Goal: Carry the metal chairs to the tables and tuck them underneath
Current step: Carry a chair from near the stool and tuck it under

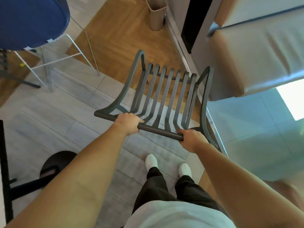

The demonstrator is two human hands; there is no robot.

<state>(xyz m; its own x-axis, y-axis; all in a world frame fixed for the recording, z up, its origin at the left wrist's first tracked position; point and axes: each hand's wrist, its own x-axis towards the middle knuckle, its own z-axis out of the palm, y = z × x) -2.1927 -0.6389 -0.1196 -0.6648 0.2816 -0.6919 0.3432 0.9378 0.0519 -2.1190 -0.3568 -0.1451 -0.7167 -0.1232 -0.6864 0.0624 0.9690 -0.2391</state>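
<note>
**Head view: both hands on the top rail of a dark metal chair**

Head camera looks down at a floor of pale grey tile point(54, 116) that gives way, beyond the hands, to a patch of warm herringbone wood point(118, 35). Frame is motion-blurred, edges soft.

Metal chair point(164, 89) sits directly ahead of both hands, dark grey, matte, with flat slats running from backrest into seat and curved armrests each side. Left hand point(128, 123) is wrapped around the round tubular top rail, fingers closed over it. Right hand point(191, 139) is clamped on the same rail at its right end. Cannot tell if the chair legs touch the floor.

Right of the right hand: a pale cushioned block with tan edges point(256, 55), and a metal floor track point(212, 122) running alongside the chair. Far beyond the hands, a beige bin point(157, 14) stands on the wood; contents not visible. Up-left of the left hand, a blue-seated stool point(29, 20) on thin silver wire legs. Below-left of the left forearm, a round black base point(57, 162). Person's white shoes point(152, 161) and dark trousers are below the hands.
</note>
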